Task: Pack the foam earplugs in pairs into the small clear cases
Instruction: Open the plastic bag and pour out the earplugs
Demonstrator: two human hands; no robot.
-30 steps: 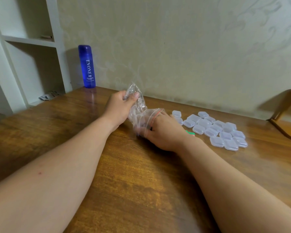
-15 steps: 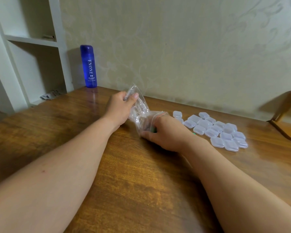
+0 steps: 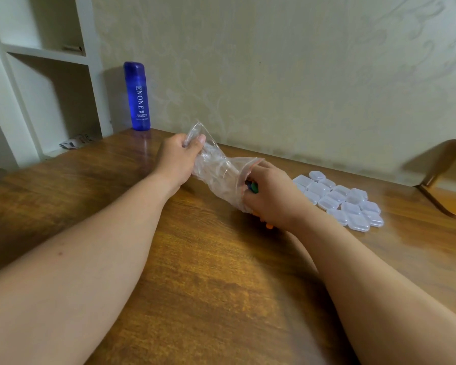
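Blue plastic, a tall cylindrical bottle [image 3: 137, 96] stands in the upper left of the frame, by the wall and the white shelf unit [image 3: 48, 75]. Right of centre, a group of small clear square cases [image 3: 340, 200] lies closed on the brown wooden table [image 3: 208, 285]. At the centre, the left hand [image 3: 178, 160] pinches the bottom of a crumpled clear plastic zip bag [image 3: 219, 169]. The right hand [image 3: 271, 196] is curled around coloured foam earplugs [image 3: 252, 186] at the bag's mouth; it hides most of them, only green and orange bits show.
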